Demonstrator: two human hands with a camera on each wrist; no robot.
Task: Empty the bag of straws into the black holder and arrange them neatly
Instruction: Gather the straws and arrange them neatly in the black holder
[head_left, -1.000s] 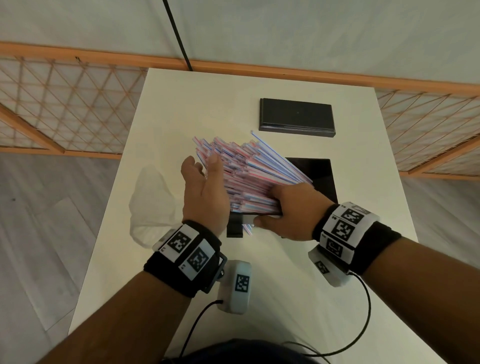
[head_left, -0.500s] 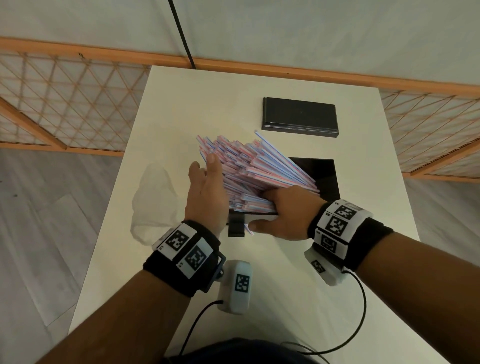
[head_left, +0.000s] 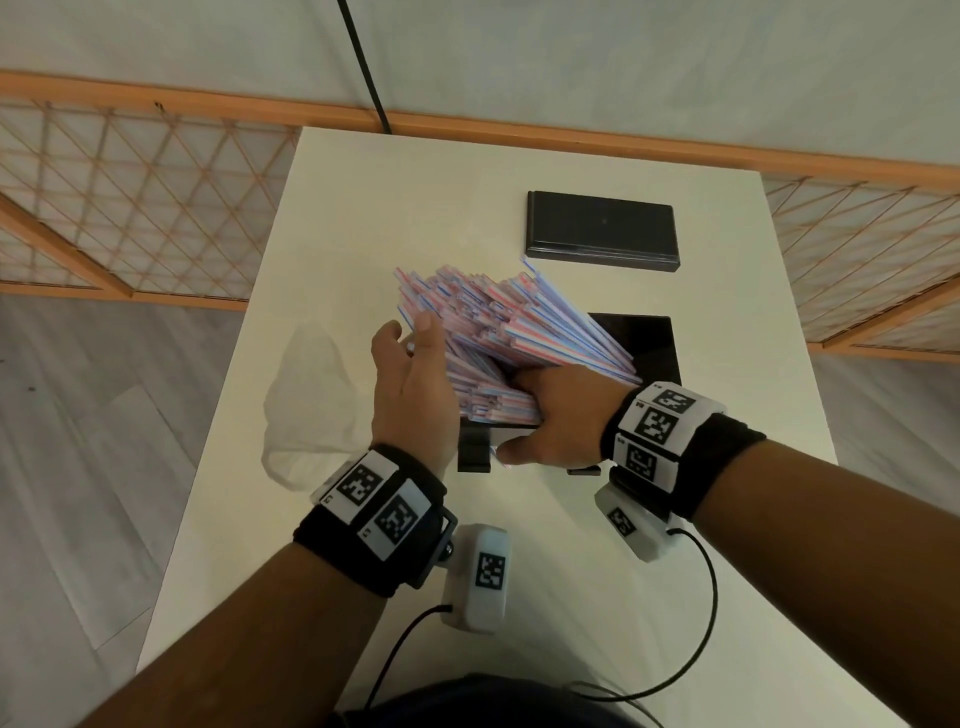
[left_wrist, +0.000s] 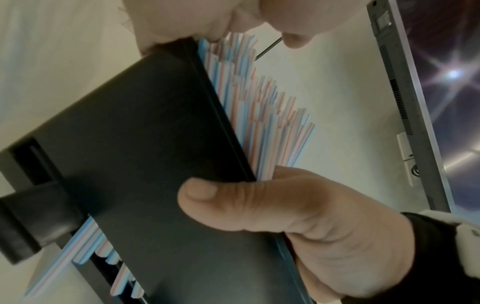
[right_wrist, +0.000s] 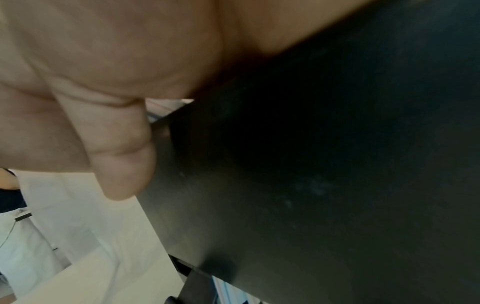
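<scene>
Straws (head_left: 498, 332): fanned out of the black holder (head_left: 647, 345), mid-table (head_left: 332, 218).
Left hand (head_left: 413, 395): flat against the bundle, fingers straight.
Right hand (head_left: 558, 415): gripping the holder's near wall.
Around: crumpled empty bag (head_left: 306, 405) at the left edge; black lid (head_left: 602, 231) towards the far edge.

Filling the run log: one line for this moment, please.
straws: heaped crooked in holder | left hand: flat against pile | right hand: grips holder's near wall | bag: empty, on table
</scene>
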